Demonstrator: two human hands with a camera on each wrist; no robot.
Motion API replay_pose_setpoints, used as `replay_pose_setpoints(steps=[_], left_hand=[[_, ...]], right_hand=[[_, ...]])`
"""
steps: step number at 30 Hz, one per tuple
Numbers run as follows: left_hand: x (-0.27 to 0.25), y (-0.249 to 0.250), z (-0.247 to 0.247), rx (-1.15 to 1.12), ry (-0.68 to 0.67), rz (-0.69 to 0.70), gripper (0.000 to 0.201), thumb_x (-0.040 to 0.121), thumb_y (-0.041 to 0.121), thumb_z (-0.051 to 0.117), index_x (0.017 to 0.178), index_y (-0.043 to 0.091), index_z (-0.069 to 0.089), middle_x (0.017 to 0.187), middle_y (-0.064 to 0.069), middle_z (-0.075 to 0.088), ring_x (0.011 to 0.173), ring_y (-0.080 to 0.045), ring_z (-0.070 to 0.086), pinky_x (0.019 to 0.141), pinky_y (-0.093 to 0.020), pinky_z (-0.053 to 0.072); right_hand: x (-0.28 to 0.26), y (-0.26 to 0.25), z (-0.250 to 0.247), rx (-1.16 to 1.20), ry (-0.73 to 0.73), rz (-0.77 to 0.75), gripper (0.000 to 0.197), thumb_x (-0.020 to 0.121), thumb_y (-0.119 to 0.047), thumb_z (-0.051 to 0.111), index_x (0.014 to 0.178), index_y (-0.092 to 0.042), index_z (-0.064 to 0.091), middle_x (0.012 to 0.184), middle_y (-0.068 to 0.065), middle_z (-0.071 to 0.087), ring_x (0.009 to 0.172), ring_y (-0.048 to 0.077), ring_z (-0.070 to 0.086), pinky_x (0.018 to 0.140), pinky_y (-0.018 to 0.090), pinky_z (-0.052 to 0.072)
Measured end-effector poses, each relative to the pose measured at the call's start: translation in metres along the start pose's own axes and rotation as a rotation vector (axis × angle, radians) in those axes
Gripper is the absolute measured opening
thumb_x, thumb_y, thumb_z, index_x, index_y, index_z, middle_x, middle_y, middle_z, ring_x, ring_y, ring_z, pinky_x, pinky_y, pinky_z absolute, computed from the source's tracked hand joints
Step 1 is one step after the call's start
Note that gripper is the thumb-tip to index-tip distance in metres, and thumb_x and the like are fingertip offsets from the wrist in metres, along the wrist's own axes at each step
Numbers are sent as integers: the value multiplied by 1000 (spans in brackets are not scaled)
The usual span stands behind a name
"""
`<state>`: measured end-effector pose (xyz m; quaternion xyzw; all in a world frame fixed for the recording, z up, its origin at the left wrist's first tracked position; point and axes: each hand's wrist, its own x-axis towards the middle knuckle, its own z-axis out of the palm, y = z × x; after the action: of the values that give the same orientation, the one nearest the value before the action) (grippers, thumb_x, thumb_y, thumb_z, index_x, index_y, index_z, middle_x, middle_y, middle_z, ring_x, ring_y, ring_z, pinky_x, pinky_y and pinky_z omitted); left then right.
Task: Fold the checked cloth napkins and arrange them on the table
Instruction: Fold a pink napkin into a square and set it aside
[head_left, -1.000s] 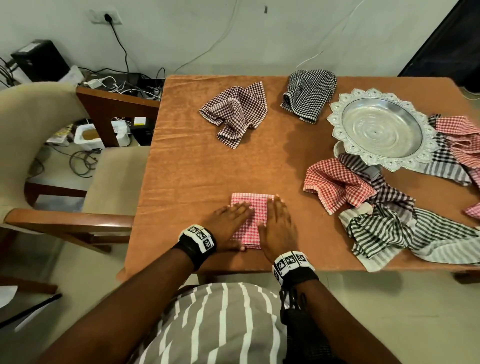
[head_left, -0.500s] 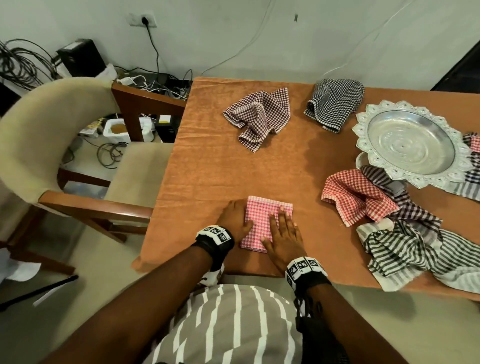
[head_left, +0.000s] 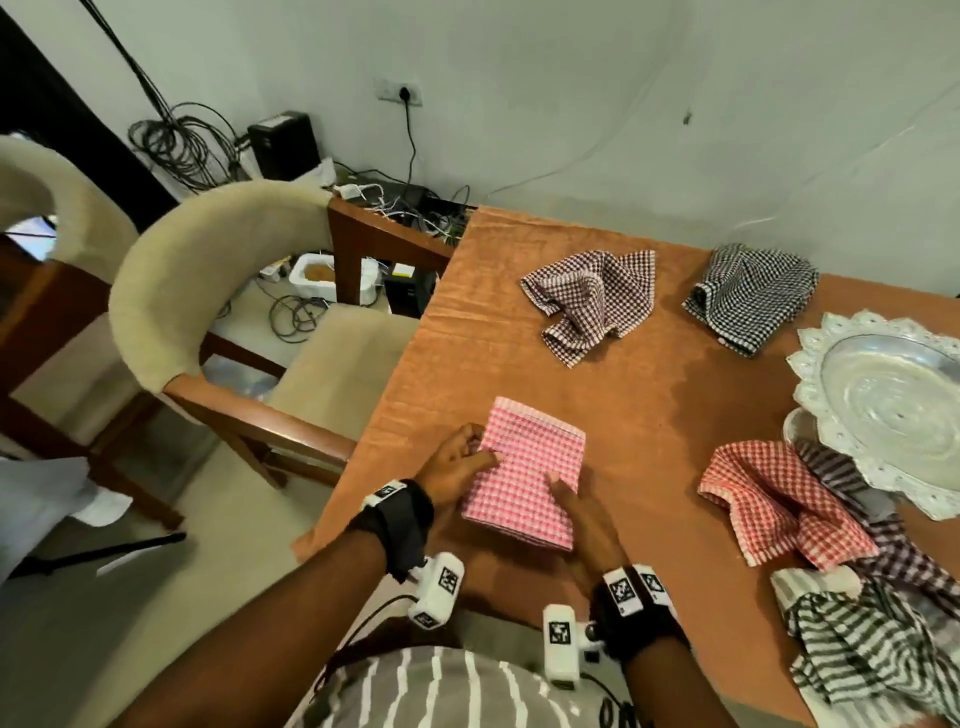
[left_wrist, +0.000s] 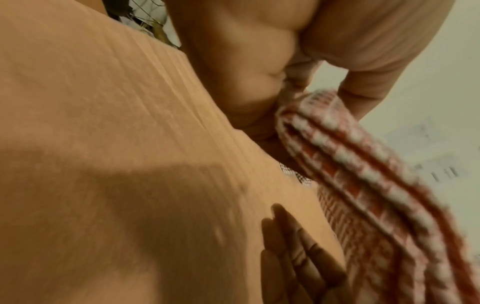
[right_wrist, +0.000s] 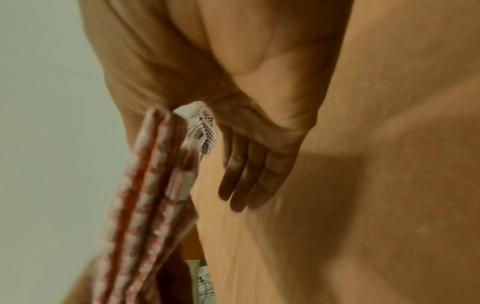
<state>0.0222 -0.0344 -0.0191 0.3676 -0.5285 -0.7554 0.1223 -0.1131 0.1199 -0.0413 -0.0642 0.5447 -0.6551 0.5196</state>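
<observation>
A folded pink checked napkin (head_left: 524, 467) is near the table's front left edge, raised slightly off the orange tablecloth (head_left: 649, 395). My left hand (head_left: 475, 452) pinches its left edge. My right hand (head_left: 558, 488) grips its near right side, thumb on top. In the left wrist view my left hand (left_wrist: 306, 96) clamps the layered napkin (left_wrist: 350, 164), with the right hand's fingers (left_wrist: 298, 257) below it. In the right wrist view my right hand (right_wrist: 189, 131) holds the napkin's stacked edges (right_wrist: 148, 195), its fingers (right_wrist: 249, 174) lying along the tablecloth.
Crumpled on the table lie a maroon checked napkin (head_left: 592, 301), a black checked one (head_left: 753, 296), a red checked one (head_left: 779, 504) and striped cloths (head_left: 872, 649). A silver plate (head_left: 883, 410) sits at the right. A cream armchair (head_left: 208, 291) stands left of the table.
Both hands pressed flat on the folded napkin a second ago. Now they grip its sides and it has come up off the cloth. The head view has swung left.
</observation>
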Motion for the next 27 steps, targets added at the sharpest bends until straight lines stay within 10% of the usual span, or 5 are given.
replay_pose_setpoints(steps=[3,9,14,23,27], left_hand=[[13,12,-23,-55,93,50,26,97,-1,56,122,-1,47,113,-18,66,103,-31,64,94,-50,50],[70,53,-57,120,142,168,41,95,25,64,130,10,48,125,-9,66,116,-24,64,100,-42,52],[132,72,-86,745,216,271,40,108,32,34,141,15,49,143,-5,55,129,-25,53,109,-30,36],[219,93,-127,1587,-244,-110,103,90,33,67,159,22,-9,164,-19,-15,152,-42,-7,124,-51,8],[221,99,-127,1633,-301,-133,107,88,28,71,159,19,-8,161,-28,-15,149,-49,-6,122,-53,10]], right_hand=[[15,-7,33,148,-113,115,44,92,-5,65,134,3,57,130,27,64,122,45,60,110,58,42],[92,-35,84,135,86,-39,45,88,13,56,127,-10,61,126,23,67,120,48,59,107,64,42],[175,-84,118,134,210,-109,55,85,17,49,128,-15,61,126,20,68,112,41,64,99,57,49],[324,-168,161,9,193,-178,47,87,12,53,129,-8,57,111,14,71,93,32,69,65,37,60],[376,-182,173,-832,467,-312,53,88,-17,67,137,-11,48,131,14,62,120,37,60,93,38,50]])
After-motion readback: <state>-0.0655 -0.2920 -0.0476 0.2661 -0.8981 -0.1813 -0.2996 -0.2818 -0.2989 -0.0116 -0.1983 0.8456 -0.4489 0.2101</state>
